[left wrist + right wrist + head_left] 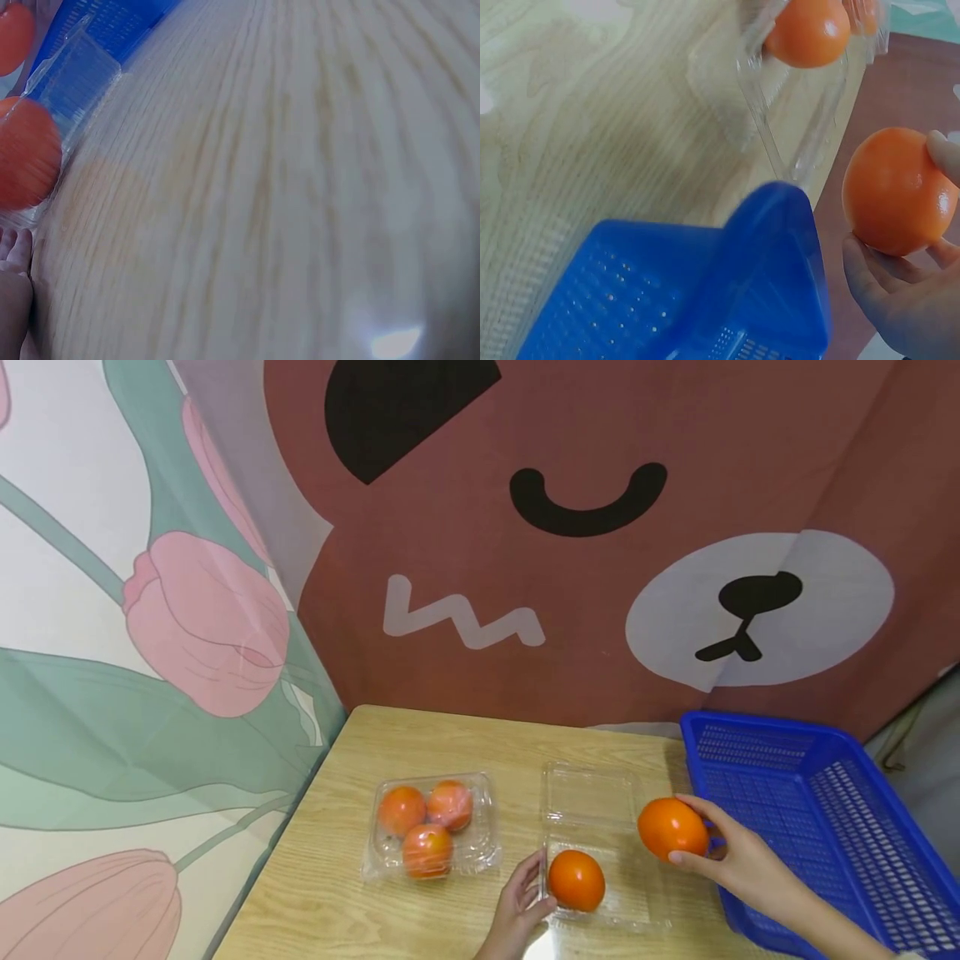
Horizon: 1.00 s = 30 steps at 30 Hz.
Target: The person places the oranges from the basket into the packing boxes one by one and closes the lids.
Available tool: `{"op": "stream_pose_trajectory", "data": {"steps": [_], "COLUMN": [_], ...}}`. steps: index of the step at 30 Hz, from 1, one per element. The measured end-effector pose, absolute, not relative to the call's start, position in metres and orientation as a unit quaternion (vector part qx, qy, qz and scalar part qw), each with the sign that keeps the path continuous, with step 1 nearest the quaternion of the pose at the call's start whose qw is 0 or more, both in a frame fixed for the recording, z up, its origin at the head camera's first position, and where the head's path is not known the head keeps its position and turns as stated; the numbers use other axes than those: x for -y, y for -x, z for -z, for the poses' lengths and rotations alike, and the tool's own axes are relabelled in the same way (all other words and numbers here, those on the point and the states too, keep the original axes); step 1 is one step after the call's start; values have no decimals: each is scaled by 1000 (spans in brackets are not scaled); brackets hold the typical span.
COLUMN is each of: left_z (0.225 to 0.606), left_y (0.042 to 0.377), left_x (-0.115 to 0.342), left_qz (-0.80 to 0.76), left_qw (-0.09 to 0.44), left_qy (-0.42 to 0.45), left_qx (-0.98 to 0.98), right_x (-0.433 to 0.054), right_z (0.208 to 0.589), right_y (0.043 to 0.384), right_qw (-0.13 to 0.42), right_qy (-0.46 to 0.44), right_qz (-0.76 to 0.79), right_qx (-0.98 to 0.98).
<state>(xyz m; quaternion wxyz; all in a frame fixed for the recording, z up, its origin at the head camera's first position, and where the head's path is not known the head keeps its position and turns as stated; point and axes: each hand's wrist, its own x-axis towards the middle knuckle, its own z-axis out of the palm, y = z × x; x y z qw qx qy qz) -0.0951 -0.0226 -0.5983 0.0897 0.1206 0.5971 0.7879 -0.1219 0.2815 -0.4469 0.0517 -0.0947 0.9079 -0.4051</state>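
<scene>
In the head view my right hand (738, 860) holds a smooth, glossy orange fruit (672, 829) in the air, pinched between fingers and thumb. The same fruit (898, 191) fills the right side of the right wrist view. Below and left of it, an opened clear plastic clamshell box (626, 893) lies on the table, its lid (590, 792) folded back. A second orange fruit (577, 881) sits inside at the left. My left hand (519, 902) grips the box's left edge, thumb at the near corner; in the left wrist view only part of that hand (15, 277) shows.
To the left, a closed clear box (480, 852) holds three similar fruits (427, 851). A blue slatted plastic basket (817, 827) stands on the right, just beyond the right hand. The wood-grain table (300, 893) meets printed curtains (570, 685) at the back and left.
</scene>
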Motion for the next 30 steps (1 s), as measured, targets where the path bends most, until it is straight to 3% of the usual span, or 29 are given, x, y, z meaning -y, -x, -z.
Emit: {"op": "stream_pose_trajectory", "data": {"steps": [9, 17, 24, 30], "left_z": [598, 600, 599, 597], "left_y": [95, 96, 96, 93], "left_x": [22, 21, 20, 21], "left_qz": [-796, -792, -794, -797], "left_qw": [105, 102, 108, 113], "left_qy": [-100, -96, -84, -83], "left_qx": [-587, -595, -593, -587], "right_x": [-270, -261, -252, -246], "right_z": [462, 481, 482, 487], "right_y": [112, 107, 99, 98], "right_qw": [62, 13, 72, 48], "right_qy": [148, 206, 205, 224], "right_qz": [412, 339, 292, 241], "right_qx": [-897, -918, -931, -943]}}
